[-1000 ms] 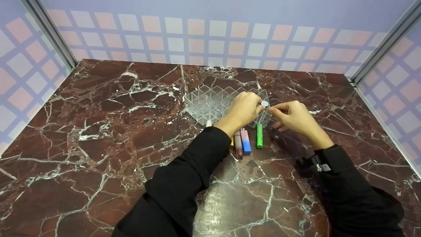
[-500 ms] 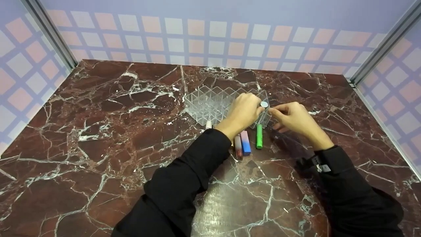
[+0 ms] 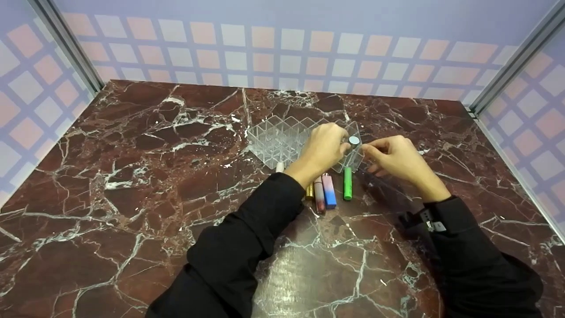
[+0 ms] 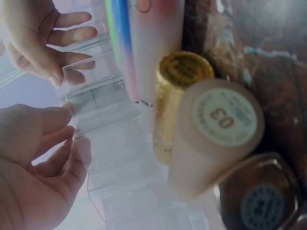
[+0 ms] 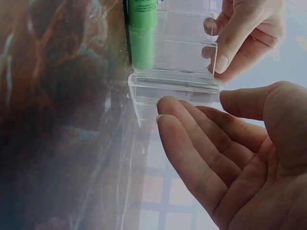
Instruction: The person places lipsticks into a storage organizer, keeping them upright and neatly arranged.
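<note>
A clear organizer (image 3: 276, 140) with diamond-shaped cells stands on the marbled table. My left hand (image 3: 325, 143) grips its rim near the right end, fingers reaching into the cells and thumb on the outside in the right wrist view. Beside that thumb, a tube with a round white top (image 3: 354, 140) stands in an end cell. My right hand (image 3: 395, 157) is at the organizer's right corner. Its thumb tip meets the rim, while the other fingers extend loosely along the end wall with nothing between them (image 5: 192, 143).
In front of the organizer lie a green tube (image 3: 348, 183), a pink-and-blue stick (image 3: 329, 192), a clear tube with a reddish end (image 3: 319, 198) and a gold tube (image 4: 165, 110). A beige bottle marked 03 (image 4: 192, 143) and a dark-based one marked 04 (image 4: 240, 191) are nearby.
My left hand has shifted slightly left, so more of the white-topped tube shows beside its thumb. My right hand stays at the organizer's corner.
</note>
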A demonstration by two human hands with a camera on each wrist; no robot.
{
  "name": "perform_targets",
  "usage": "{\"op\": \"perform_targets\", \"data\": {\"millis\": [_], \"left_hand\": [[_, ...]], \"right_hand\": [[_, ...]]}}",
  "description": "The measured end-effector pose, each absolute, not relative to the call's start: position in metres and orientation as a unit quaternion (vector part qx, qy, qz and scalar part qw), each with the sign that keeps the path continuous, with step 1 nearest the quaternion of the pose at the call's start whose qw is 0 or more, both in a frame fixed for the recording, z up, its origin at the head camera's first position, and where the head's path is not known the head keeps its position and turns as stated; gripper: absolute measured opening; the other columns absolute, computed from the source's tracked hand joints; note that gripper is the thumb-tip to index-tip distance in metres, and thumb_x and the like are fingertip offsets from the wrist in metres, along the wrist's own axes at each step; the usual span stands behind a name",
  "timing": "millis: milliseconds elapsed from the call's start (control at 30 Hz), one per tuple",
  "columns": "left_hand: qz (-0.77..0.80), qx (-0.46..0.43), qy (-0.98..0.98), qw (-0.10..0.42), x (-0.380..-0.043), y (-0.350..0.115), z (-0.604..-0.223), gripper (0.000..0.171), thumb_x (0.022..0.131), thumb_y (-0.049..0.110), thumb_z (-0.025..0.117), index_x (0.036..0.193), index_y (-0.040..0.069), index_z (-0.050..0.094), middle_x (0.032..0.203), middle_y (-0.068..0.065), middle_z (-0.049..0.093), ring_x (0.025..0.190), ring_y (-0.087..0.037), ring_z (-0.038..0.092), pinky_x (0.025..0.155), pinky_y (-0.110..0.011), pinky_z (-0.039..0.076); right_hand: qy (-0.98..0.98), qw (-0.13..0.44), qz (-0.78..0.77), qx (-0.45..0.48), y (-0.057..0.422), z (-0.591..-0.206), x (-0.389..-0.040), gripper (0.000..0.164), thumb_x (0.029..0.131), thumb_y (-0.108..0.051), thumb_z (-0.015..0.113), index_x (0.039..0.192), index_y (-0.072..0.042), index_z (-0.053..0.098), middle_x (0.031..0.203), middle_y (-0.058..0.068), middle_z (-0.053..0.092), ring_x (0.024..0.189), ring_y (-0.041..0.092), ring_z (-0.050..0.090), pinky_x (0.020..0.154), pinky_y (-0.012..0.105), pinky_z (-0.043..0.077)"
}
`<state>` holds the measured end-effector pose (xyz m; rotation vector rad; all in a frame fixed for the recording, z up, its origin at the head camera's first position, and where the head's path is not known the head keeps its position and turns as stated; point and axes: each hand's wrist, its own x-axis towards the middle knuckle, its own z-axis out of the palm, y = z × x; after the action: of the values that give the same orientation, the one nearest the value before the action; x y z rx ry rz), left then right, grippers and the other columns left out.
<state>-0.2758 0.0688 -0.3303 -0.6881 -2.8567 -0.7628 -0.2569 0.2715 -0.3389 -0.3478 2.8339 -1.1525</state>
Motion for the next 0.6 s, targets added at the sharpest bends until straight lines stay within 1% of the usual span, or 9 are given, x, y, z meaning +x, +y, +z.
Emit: {"op": "perform_targets", "data": {"millis": [67, 200, 267, 367, 467, 533, 600], "left_hand": [[-0.27, -0.226, -0.935, 0.052, -0.275, 0.066, -0.329, 0.022, 0.098, 0.021, 0.073, 0.118, 0.012, 0.077, 0.119, -0.004, 0.074, 0.113, -0.02, 0.067, 0.102, -0.032, 0.05], [-0.291, -0.232, -0.927, 0.053, -0.272, 0.059, -0.327, 0.025, 0.098, 0.02, 0.074, 0.12, 0.01, 0.076, 0.123, -0.005, 0.073, 0.117, -0.021, 0.065, 0.105, -0.034, 0.048], [-0.304, -0.235, -0.922, 0.051, -0.27, 0.054, -0.325, 0.024, 0.098, 0.02, 0.074, 0.119, 0.009, 0.076, 0.123, -0.006, 0.073, 0.116, -0.022, 0.066, 0.105, -0.034, 0.049], [-0.321, -0.239, -0.915, 0.052, -0.268, 0.048, -0.322, 0.022, 0.098, 0.019, 0.073, 0.118, 0.009, 0.076, 0.121, -0.006, 0.074, 0.113, -0.021, 0.067, 0.103, -0.032, 0.051], [-0.346, -0.235, -0.907, 0.05, -0.266, 0.039, -0.318, 0.02, 0.099, 0.018, 0.071, 0.115, 0.008, 0.076, 0.117, -0.007, 0.075, 0.103, -0.018, 0.07, 0.096, -0.027, 0.053], [-0.359, -0.231, -0.903, 0.052, -0.265, 0.033, -0.315, 0.02, 0.1, 0.017, 0.069, 0.116, 0.007, 0.075, 0.116, -0.007, 0.074, 0.099, -0.015, 0.069, 0.094, -0.024, 0.052], [-0.367, -0.228, -0.9, 0.06, -0.264, 0.026, -0.311, 0.021, 0.101, 0.018, 0.067, 0.118, 0.007, 0.073, 0.117, -0.007, 0.074, 0.097, -0.015, 0.068, 0.093, -0.022, 0.051]], "right_hand": [[0.921, 0.019, -0.373, -0.113, 0.271, -0.338, -0.256, 0.041, 0.104, -0.034, 0.064, 0.119, 0.003, 0.073, 0.096, 0.022, 0.076, 0.065, 0.02, 0.074, 0.057, 0.037, 0.061], [0.924, -0.003, -0.362, -0.119, 0.269, -0.334, -0.253, 0.041, 0.104, -0.036, 0.065, 0.115, 0.003, 0.075, 0.092, 0.02, 0.076, 0.066, 0.025, 0.075, 0.055, 0.039, 0.061], [0.929, -0.022, -0.346, -0.127, 0.267, -0.331, -0.251, 0.04, 0.103, -0.036, 0.066, 0.112, 0.001, 0.076, 0.091, 0.019, 0.076, 0.067, 0.027, 0.075, 0.051, 0.037, 0.06], [0.937, -0.062, -0.314, -0.139, 0.263, -0.326, -0.247, 0.037, 0.103, -0.037, 0.066, 0.107, -0.002, 0.078, 0.084, 0.016, 0.076, 0.063, 0.025, 0.073, 0.045, 0.029, 0.053], [0.939, -0.091, -0.298, -0.147, 0.258, -0.32, -0.243, 0.035, 0.103, -0.037, 0.067, 0.101, -0.004, 0.079, 0.078, 0.013, 0.075, 0.058, 0.018, 0.069, 0.043, 0.023, 0.046], [0.938, -0.098, -0.296, -0.153, 0.254, -0.317, -0.241, 0.035, 0.103, -0.038, 0.066, 0.099, -0.005, 0.079, 0.076, 0.01, 0.074, 0.057, 0.015, 0.068, 0.045, 0.022, 0.045], [0.937, -0.098, -0.295, -0.158, 0.25, -0.315, -0.238, 0.035, 0.103, -0.039, 0.066, 0.098, -0.006, 0.079, 0.076, 0.007, 0.074, 0.057, 0.015, 0.067, 0.046, 0.022, 0.046]]}}
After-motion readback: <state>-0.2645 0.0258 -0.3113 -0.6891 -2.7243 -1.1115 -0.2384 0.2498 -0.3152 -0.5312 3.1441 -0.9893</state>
